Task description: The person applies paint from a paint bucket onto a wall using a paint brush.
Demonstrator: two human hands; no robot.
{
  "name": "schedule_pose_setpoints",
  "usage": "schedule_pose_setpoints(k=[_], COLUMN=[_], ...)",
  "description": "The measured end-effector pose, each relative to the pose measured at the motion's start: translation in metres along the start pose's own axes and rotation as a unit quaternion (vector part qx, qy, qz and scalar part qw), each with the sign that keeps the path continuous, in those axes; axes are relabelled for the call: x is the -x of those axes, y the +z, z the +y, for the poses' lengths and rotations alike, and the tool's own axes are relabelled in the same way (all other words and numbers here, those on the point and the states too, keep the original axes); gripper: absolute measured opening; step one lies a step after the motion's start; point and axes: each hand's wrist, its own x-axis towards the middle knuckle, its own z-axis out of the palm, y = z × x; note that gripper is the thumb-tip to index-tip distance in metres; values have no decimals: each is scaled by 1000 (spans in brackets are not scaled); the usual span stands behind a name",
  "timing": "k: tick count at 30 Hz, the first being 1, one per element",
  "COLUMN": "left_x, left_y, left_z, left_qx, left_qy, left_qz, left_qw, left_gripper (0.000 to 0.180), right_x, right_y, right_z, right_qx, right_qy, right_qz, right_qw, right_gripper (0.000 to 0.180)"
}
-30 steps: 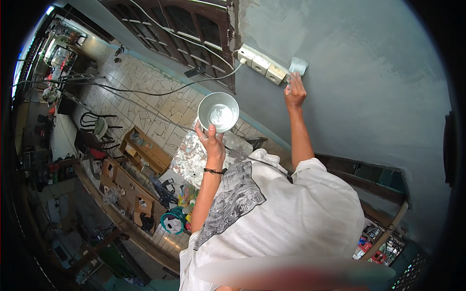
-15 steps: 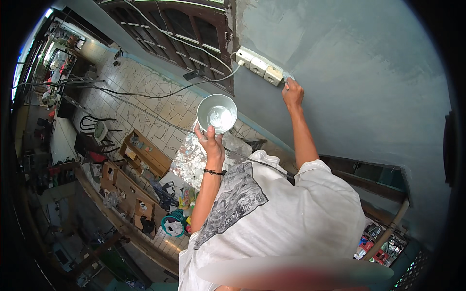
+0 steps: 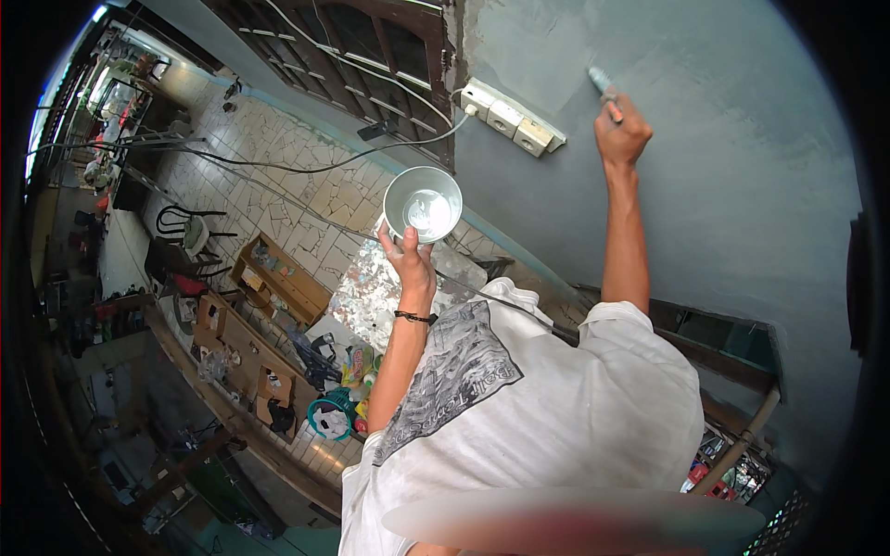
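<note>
My left hand (image 3: 411,262) is closed on the near rim of a round, pale grey paint pot (image 3: 395,197), thumb over the edge. A little whitish liquid shows in the bottom of the pot. Up at the grey-blue wall (image 3: 742,139), my right hand (image 3: 623,130) grips a small paintbrush (image 3: 600,80), its handle mostly hidden in the fingers. The pale, paint-coated bristles point up and left against the wall or very near it. A row of cream wall sockets (image 3: 508,121) is fixed to the wall left of the brush, with one plug in it.
A paint-spattered board or table top (image 3: 366,287) lies below the pot. Dark cables (image 3: 324,170) cross the room. A wooden shelf (image 3: 281,284), a chair (image 3: 190,227) and a green basket (image 3: 331,417) stand on the tiled floor (image 3: 269,148). A dark wooden window frame (image 3: 436,65) adjoins the sockets.
My right hand has moved the brush from the right end of the sockets up and right across the wall. My left hand still holds the pot, nearly in place.
</note>
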Motion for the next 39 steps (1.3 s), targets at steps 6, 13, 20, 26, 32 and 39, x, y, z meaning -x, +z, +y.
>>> schedule_pose_setpoints(k=[6,13,20,26,32,39], left_x=[-2,-1,0,0,-5,-7], left_y=[-3,-4,-1,-4,-5,-6], left_z=[-3,-4,-2,-3,-2,0], left_qx=[8,8,13,12,12,13], left_qy=[-4,15,12,10,-12,-38], left_qz=[-6,-8,-1,-2,-27,-25], left_qw=[1000,1000,1000,1000,1000,999], left_gripper=[91,90,88,88,87,83], right_x=[-57,34,135,124,74,-54], right_y=[-38,23,60,59,77,15], right_z=[-25,8,23,15,38,-2], right_qx=[-60,-43,-16,-48,-32,-85], right_qy=[-217,-151,-51,4,6,-95], right_qz=[249,163,19,-57,-168,-4], right_qw=[942,974,998,997,985,992], right_gripper=[25,24,34,35,13,10])
